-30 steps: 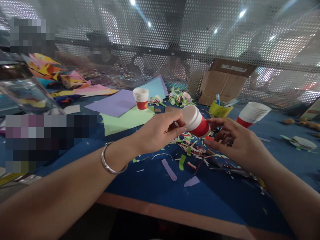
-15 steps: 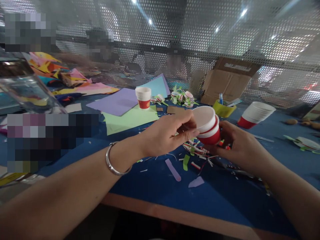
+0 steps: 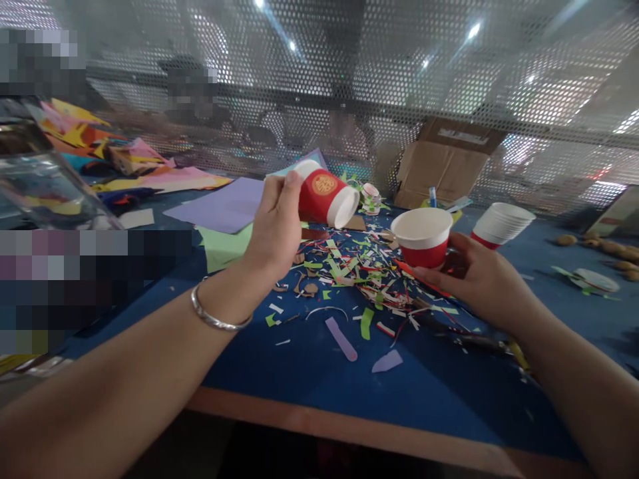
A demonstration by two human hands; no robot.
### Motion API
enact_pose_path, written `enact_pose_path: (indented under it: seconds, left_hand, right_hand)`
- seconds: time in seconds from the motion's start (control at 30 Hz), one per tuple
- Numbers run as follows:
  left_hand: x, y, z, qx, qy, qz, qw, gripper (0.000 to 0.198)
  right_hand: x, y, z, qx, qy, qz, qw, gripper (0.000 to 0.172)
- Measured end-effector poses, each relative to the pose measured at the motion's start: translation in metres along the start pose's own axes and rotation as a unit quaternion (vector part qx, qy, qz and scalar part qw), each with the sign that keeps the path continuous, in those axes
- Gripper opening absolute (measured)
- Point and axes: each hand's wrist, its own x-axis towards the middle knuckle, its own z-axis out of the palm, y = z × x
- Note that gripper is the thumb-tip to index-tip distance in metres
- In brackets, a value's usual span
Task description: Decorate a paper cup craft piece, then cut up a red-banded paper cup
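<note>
My left hand (image 3: pixel 276 226) is closed round a red paper cup (image 3: pixel 327 194) with a gold seal, held tilted on its side above the table, its white mouth facing right. A silver bangle (image 3: pixel 214 318) sits on that wrist. My right hand (image 3: pixel 469 273) grips a second red and white paper cup (image 3: pixel 422 236) upright, mouth up, just above the blue table (image 3: pixel 299 372). Between and below the two hands lies a heap of paper scraps (image 3: pixel 369 276) in green, red and white.
A stack of white cups (image 3: pixel 502 225) lies on its side at the right. Purple and green paper sheets (image 3: pixel 224 213) lie at the back left, a cardboard box (image 3: pixel 446 163) at the back. A perforated metal screen (image 3: pixel 349 80) runs behind the table, with people beyond it. A glass jar (image 3: pixel 40 186) stands at the far left.
The two nested cups have come apart. My left hand has lifted one cup up and to the left and tipped it; my right hand keeps the other upright. More scraps now lie on the table.
</note>
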Motion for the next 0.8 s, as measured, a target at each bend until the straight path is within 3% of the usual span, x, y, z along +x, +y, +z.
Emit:
enact_pose_path:
  seconds: [0.07,0.17,0.27,0.33,0.43,0.6,0.7,0.8]
  left_hand:
    - [-0.003,-0.002,0.002,0.003,-0.031,-0.06,0.998,0.029]
    - [-0.015,-0.004,0.006,0.061,-0.129,-0.06,0.988,0.04]
    - [-0.027,-0.003,0.008,0.09,-0.303,-0.09,0.944,0.049]
    - [-0.032,0.0,0.008,0.089,-0.384,-0.117,0.912,0.065]
    - [-0.03,0.01,0.003,0.078,-0.474,-0.149,0.864,0.069]
    - [-0.019,0.027,-0.009,0.058,-0.552,-0.232,0.799,0.083]
    - [-0.02,0.023,-0.005,0.102,-0.571,-0.215,0.786,0.084]
    - [-0.024,0.014,0.003,0.128,-0.582,-0.191,0.78,0.071]
  right_hand:
    - [0.0,-0.001,0.003,-0.012,-0.034,0.009,0.999,0.053]
    - [0.001,-0.002,0.009,-0.018,-0.055,-0.01,0.998,0.051]
    - [0.001,0.0,0.014,-0.026,-0.053,-0.041,0.997,0.049]
    - [0.001,0.002,0.015,-0.032,-0.05,-0.064,0.996,0.052]
    - [0.0,0.002,0.016,-0.03,-0.065,-0.083,0.994,0.052]
    - [-0.002,-0.004,0.013,-0.004,-0.075,-0.042,0.996,0.052]
    - [-0.002,-0.008,0.013,0.01,-0.073,-0.051,0.996,0.051]
    - [-0.003,-0.01,0.013,0.003,-0.08,-0.068,0.995,0.049]
